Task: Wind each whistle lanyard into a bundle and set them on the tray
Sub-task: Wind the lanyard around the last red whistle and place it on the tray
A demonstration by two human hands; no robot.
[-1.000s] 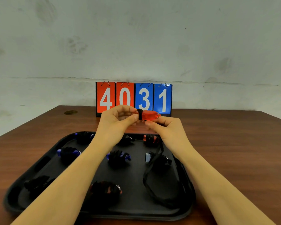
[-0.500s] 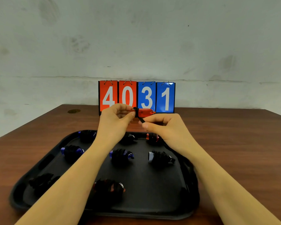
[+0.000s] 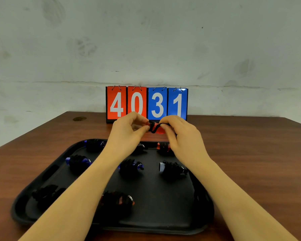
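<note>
Wooden table (image 3: 250, 153), tray (image 3: 163, 221), scoreboard (image 3: 146, 103) behind

You work on a wooden table (image 3: 250, 153), reddish-brown with a satin sheen. The tray (image 3: 163, 221) is matt black. The lanyard (image 3: 154, 127) looks like black cloth cord. The scoreboard (image 3: 146, 103) cards are glossy, hung on metal rings.

The black tray (image 3: 47, 173) is crowded with wound bundles (image 3: 131, 166) in rows; its near right corner lies bare. Bare table (image 3: 254, 153) opens right of it. The scoreboard (image 3: 146, 103) blocks the far edge, just behind both raised hands.
</note>
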